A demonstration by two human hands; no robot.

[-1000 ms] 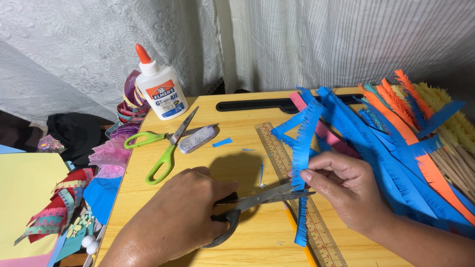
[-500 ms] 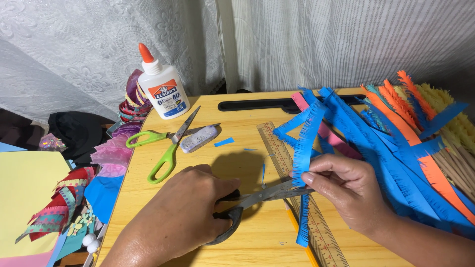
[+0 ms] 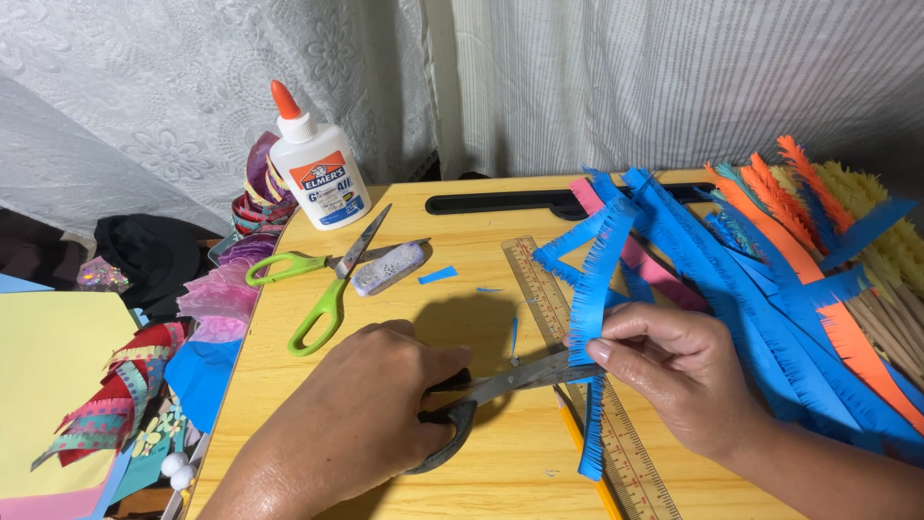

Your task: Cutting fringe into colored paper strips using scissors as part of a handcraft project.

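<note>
Blue strip [image 3: 594,318] has slid lower through black scissors [image 3: 491,400] over ruler [image 3: 577,366].

The left hand [image 3: 361,424] hides the dark scissors' [image 3: 500,385] handles.

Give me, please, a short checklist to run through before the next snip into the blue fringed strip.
1. Left hand grips the black-handled scissors: ok.
2. Right hand pinches the blue strip beside the blades: ok.
3. Blade tips meet the strip's edge: ok.
4. Right fingers clear of the blades: cannot tell, they sit very close.
5. Ruler and pencil lie under the cutting spot: not ok.
6. Green scissors and glue bottle out of the way: ok.
</note>
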